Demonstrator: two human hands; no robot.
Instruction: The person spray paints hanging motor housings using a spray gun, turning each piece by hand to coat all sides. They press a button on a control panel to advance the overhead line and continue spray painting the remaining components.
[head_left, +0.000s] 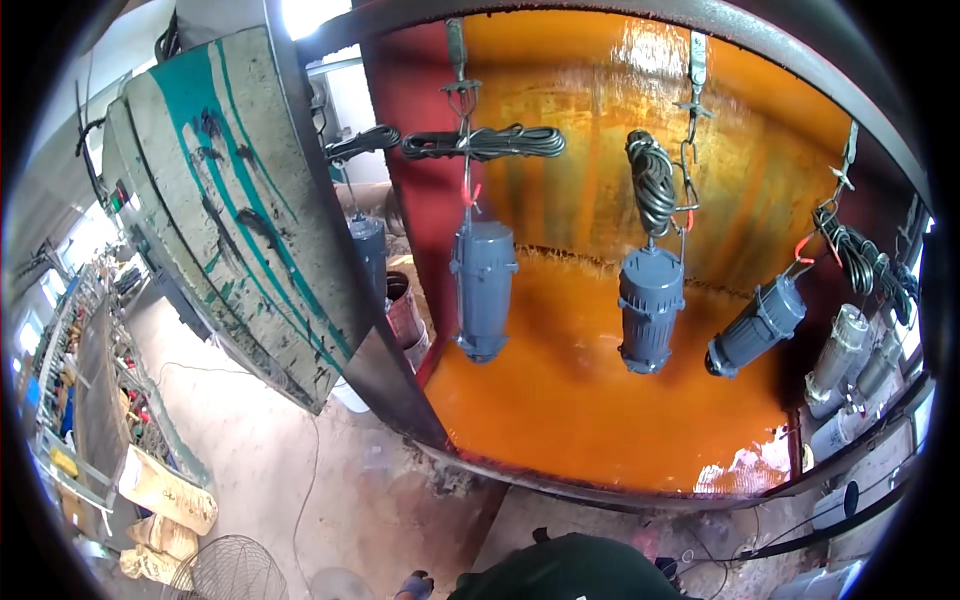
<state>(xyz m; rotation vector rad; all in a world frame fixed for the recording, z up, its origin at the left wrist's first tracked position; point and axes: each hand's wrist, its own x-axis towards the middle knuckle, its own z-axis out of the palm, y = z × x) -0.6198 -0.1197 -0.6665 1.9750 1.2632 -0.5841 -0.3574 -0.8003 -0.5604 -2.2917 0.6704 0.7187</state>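
Dark green cloth (575, 572) worn by the person swells up from the lower edge, and just left of it shows a small dark-tipped shape that looks like the left hand (416, 584); it is too small and too cut off to tell whether its fingers are spread or pressed together, or whether it holds anything. The right hand cannot be made out, so its state cannot be told. Ahead, well apart from the left hand, three grey cylinders hang in a row before an orange-coated booth (600, 430): the left cylinder (484, 288) and the middle cylinder (650, 308) nearly upright, the right cylinder (762, 325) tilted, its lower end toward the left. One black cable coil (490, 143) lies crosswise above the left cylinder; a second coil (652, 185) hangs upright above the middle one. Farther right hang bare metal cylinders (842, 345). On the left stands a pale panel (250, 190) with green streaks; below, a round wire guard (230, 572) sits near wrapped bundles (168, 495).
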